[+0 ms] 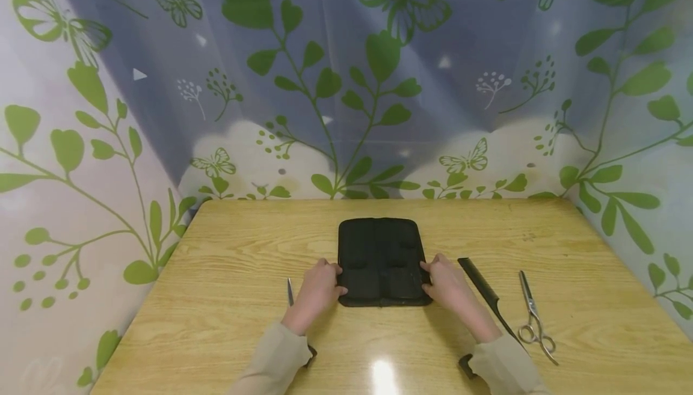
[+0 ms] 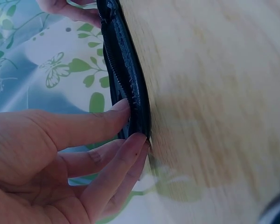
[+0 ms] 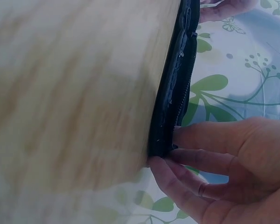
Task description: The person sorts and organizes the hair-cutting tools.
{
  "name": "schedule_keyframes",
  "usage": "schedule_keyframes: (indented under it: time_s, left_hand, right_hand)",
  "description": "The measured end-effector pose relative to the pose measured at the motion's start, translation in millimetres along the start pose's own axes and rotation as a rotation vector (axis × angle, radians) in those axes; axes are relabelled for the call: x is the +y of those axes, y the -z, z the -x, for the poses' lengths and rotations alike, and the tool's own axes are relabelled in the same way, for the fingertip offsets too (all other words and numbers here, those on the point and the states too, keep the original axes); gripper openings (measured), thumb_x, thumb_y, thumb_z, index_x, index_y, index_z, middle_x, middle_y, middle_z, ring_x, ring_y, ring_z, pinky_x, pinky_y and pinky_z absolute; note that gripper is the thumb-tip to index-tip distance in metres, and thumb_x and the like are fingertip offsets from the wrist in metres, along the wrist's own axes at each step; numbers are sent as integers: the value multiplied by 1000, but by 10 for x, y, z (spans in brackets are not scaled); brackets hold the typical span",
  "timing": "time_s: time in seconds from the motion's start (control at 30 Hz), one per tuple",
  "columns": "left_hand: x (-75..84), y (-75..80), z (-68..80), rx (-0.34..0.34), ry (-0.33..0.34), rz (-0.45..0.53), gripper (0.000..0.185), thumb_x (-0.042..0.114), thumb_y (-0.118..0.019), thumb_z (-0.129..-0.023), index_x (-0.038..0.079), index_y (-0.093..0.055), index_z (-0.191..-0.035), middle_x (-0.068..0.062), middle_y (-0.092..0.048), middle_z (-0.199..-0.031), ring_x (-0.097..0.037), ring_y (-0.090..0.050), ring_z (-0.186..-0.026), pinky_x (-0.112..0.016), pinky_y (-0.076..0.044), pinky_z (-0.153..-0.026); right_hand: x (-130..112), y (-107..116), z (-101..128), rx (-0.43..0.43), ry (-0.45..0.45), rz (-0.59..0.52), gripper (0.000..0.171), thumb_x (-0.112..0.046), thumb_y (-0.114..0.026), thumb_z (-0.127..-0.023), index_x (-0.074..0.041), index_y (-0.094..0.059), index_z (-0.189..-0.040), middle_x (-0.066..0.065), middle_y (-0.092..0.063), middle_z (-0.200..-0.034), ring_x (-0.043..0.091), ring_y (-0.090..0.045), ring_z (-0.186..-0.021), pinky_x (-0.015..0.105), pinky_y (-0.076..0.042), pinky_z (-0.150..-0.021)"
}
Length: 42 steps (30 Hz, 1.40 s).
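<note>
**Both hands at the open case**

The left hand (image 1: pixel 316 290) and right hand (image 1: pixel 446 284) each kept a narrow grip, fingertips pinching a side edge of the black zip case (image 1: pixel 381 260), which lay spread flat mid-surface. Nothing appeared packed yet: thinning scissors (image 1: pixel 533 317), a black comb (image 1: pixel 487 299) and another blade (image 1: pixel 290 293) lay outside on the wooden surface (image 1: pixel 568 244).

The left hand (image 1: pixel 316 291) covers most of a metal tool (image 1: pixel 289 291) on the counter (image 1: pixel 227 323), so only its tip shows. The comb (image 1: pixel 484 296) runs under the right sleeve (image 1: pixel 500 365). In both wrist views the counter is blurred and the black case (image 2: pixel 126 74) is cut off by the top edge.
</note>
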<state>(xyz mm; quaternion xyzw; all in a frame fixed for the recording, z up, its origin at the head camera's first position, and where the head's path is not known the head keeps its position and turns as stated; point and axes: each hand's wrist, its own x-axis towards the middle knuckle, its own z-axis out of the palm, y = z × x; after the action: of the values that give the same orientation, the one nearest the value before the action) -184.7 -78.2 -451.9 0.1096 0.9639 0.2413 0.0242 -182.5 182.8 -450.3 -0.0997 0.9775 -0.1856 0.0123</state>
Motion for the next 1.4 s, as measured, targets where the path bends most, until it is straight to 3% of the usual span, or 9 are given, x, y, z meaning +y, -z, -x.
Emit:
schedule_keyframes:
  time_s: [0.33, 0.6, 0.9, 1.4]
  left_hand:
    - [-19, 5, 46, -5, -14, 0, 37, 10, -83, -83, -7, -71, -114, -16, -62, -98, -26, -62, -84, -42, -56, -80]
    - [-4, 4, 87, -10, -6, 10, 37, 9, -83, -83, -7, -71, -114, -13, -61, -96, -23, -58, -80, -40, -55, -76]
    - [-9, 1, 144, -3, -28, 4, 38, 9, -84, -82, -7, -71, -114, -9, -58, -90, -17, -53, -73, -35, -54, -70]
    - [23, 22, 202, -26, -8, 26, 37, 9, -84, -82, -7, -71, -112, -12, -58, -93, -21, -56, -76, -39, -55, -73]
  right_hand:
    - [-14, -24, 50, 9, 9, 5, 31, -2, -82, -81, 13, -71, -105, 23, -62, -114, 19, -45, -75, 28, -42, -61]
    - [-1, -37, 84, -2, 11, 7, 40, -3, -81, -82, 15, -68, -116, 24, -59, -109, 18, -42, -70, 25, -40, -56]
    - [-13, -33, 148, -12, 8, -15, 35, -1, -80, -83, 16, -68, -110, 26, -60, -121, 16, -39, -64, 21, -37, -52]
    - [-20, -32, 213, 10, 37, -7, 40, -1, -81, -82, 15, -67, -116, 23, -60, -112, 15, -36, -64, 21, -35, -51]
